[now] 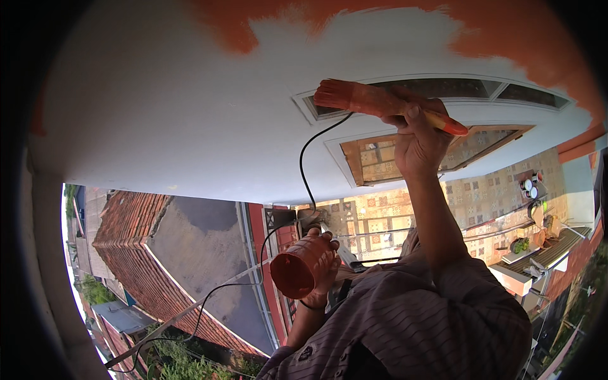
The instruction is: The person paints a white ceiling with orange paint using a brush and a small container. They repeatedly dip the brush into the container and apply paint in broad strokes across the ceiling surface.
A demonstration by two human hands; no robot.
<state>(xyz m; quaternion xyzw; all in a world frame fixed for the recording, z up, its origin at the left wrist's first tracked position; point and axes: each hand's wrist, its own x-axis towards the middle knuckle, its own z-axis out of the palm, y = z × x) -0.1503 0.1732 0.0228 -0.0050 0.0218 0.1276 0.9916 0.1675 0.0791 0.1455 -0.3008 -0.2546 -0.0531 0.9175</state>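
My right hand (421, 140) is closed round the handle of a wide paintbrush (373, 100), held up level in front of the wall. Its bristles point left and are soaked in orange-red paint; the handle end is yellow and red. Lower down, my left hand (326, 266) grips a paint cup (292, 275), smeared orange-red inside and out, its mouth tilted toward me. The pale wall (209, 120) carries uneven patches of orange paint (532, 44) along the top and right. Brush and wall appear close, but I cannot tell whether they touch.
A black cable (303, 161) hangs from the wall and loops past the cup. A window (437, 88) and a wood-framed opening (367, 161) sit in the wall. Far below lie a patterned tile floor (468, 196) with paint cans (531, 185), and tiled roofs (130, 218) at left.
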